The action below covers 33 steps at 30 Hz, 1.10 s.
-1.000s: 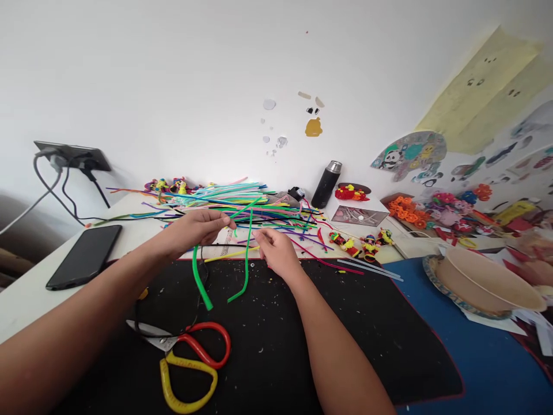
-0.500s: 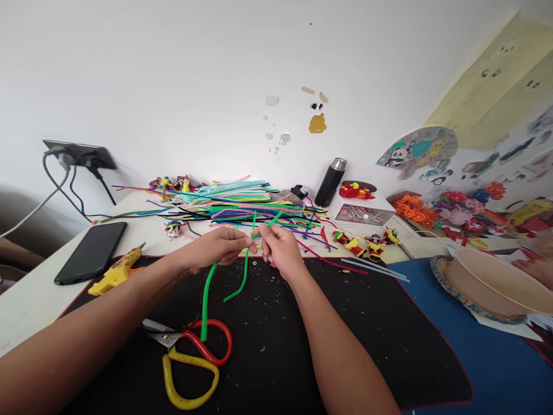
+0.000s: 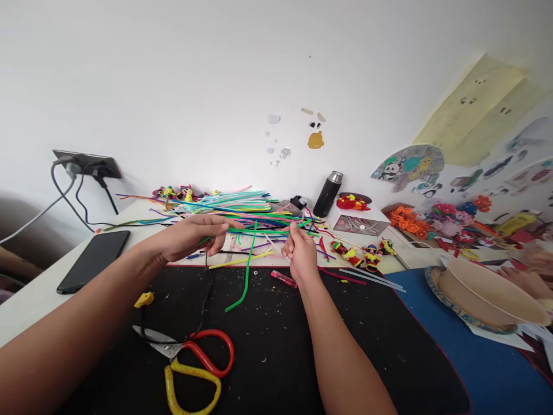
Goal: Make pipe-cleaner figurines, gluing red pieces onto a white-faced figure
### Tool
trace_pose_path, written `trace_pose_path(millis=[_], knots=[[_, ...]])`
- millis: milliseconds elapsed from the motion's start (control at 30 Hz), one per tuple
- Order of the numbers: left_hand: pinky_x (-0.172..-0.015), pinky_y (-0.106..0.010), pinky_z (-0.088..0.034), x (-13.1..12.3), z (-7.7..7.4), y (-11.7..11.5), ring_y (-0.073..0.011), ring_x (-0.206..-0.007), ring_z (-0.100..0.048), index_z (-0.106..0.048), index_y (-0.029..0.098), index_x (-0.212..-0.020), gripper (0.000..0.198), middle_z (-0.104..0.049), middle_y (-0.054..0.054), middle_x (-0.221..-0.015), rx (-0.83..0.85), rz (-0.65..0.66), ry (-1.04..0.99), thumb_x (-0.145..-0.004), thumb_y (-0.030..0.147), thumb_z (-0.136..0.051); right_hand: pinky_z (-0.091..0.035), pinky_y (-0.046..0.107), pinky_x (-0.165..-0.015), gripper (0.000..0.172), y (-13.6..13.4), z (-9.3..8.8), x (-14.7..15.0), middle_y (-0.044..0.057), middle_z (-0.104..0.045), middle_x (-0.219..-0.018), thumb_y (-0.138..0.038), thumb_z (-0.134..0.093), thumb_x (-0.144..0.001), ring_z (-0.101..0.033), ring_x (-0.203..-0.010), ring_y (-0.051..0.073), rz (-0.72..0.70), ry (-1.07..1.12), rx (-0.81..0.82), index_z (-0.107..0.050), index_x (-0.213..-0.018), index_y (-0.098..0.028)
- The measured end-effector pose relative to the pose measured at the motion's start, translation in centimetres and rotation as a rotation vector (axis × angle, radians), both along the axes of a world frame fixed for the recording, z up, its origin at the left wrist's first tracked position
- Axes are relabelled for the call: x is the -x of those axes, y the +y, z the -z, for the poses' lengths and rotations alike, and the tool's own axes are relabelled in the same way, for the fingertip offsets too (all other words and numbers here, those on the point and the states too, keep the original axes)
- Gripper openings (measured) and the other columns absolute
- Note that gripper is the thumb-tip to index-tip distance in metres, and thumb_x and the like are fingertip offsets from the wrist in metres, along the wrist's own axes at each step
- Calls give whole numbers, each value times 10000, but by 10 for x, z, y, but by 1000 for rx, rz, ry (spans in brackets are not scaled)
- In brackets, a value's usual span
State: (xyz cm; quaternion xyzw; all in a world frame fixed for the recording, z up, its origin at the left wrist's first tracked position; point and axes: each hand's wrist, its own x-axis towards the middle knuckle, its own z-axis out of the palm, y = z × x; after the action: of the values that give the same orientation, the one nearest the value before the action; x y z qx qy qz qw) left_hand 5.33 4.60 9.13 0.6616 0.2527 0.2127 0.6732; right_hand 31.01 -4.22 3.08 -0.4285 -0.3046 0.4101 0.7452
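Note:
A green pipe cleaner [image 3: 259, 231] is stretched sideways between my hands. My left hand [image 3: 194, 235] pinches its left part, and my right hand [image 3: 299, 249] grips it near the right end, which sticks out past the thumb. Another green length [image 3: 247, 274] hangs down between the hands, its lower end bent to the left over the black mat [image 3: 268, 351]. Behind the hands lies a pile of many-coloured pipe cleaners [image 3: 233, 204]. Scissors [image 3: 194, 357] with red and yellow handles lie on the mat below my left hand.
A phone [image 3: 93, 261] and part of a yellow glue gun [image 3: 144, 299] are at the left. A pink object [image 3: 284, 279] lies near my right wrist. Behind stand a black bottle [image 3: 328, 194] and small figures [image 3: 371, 256]. At the right are a bowl [image 3: 488, 294] and another person's hand [image 3: 525, 279].
My hands have moved apart, left hand leftward and right hand slightly rightward, with the green pipe cleaner now straight between them. The pink object has come into fuller view. The camera view has shifted.

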Motion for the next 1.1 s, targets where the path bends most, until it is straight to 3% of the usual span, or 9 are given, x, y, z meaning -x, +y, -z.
trace_pose_path(millis=[133, 233, 300, 400, 567, 700, 767, 933, 1100], knots=[[-679, -264, -579, 4, -4, 3, -207, -808, -735, -824, 163, -1096, 342, -816, -133, -934, 113, -24, -173, -850, 396, -877, -326, 225, -408, 494, -2, -2, -2, -121, -381, -455, -658, -859, -791, -283, -363, 54, -18, 31, -4, -698, -783, -191], [-898, -335, -626, 3, -4, 1, -269, -1103, -748, -821, 224, -1124, 393, -783, -142, -1283, 136, -73, -301, -766, 334, -940, -336, 232, -416, 491, -3, -4, -1, -118, -391, -478, -656, -863, -789, -280, -372, 53, -57, 25, -4, -738, -851, -185], [-965, -361, -614, 1, -4, 0, -272, -1172, -731, -806, 255, -1156, 448, -738, -125, -1391, 117, -94, -343, -734, 301, -950, -351, 241, -424, 490, -4, -4, 2, -112, -408, -491, -649, -870, -782, -285, -381, 57, -75, 11, 3, -756, -872, -182], [-923, -370, -603, -2, -4, 0, -254, -1072, -739, -783, 240, -1192, 486, -765, -130, -1298, -31, -92, -208, -732, 296, -929, -367, 253, -434, 488, -5, -4, 7, -106, -422, -500, -647, -863, -786, -289, -389, 62, -92, -4, 13, -763, -877, -178], [-778, -316, -537, -14, 0, -9, -198, -848, -657, -757, 221, -1220, 376, -753, -63, -1051, -570, -79, 240, -881, 387, -757, -364, 249, -435, 489, -6, -4, 10, -109, -404, -488, -656, -849, -796, -286, -386, 61, -93, 4, 21, -749, -841, -179], [-859, -334, -513, -27, 6, -31, -238, -997, -660, -591, 316, -1506, 535, -700, -77, -1203, -947, 19, 312, -972, 281, -602, -363, 248, -428, 487, -6, -4, 12, -106, -403, -481, -657, -853, -786, -291, -383, 62, -105, 18, 29, -748, -803, -181], [-902, -341, -495, -32, 7, -43, -256, -1068, -652, -589, 330, -1511, 527, -680, -90, -1219, -1093, 102, 303, -994, 230, -559, -356, 247, -422, 497, -5, -3, 13, -104, -404, -478, -664, -858, -772, -292, -378, 60, -102, 13, 41, -749, -791, -179], [-809, -306, -468, -36, 2, -53, -220, -916, -656, -777, 243, -1167, 312, -697, -91, -1017, -1128, 222, 227, -1081, 272, -479, -348, 252, -418, 472, -4, -2, 13, -105, -404, -485, -647, -845, -786, -293, -380, 66, -83, 7, 75, -746, -808, -186], [-857, -312, -497, -32, -8, -44, -224, -935, -672, -776, 215, -984, 293, -749, -76, -978, -926, -33, 82, -1053, 431, -590, -355, 254, -417, 487, -6, -3, 13, -98, -418, -489, -663, -846, -771, -294, -386, 68, -109, -12, 82, -742, -794, -187]])
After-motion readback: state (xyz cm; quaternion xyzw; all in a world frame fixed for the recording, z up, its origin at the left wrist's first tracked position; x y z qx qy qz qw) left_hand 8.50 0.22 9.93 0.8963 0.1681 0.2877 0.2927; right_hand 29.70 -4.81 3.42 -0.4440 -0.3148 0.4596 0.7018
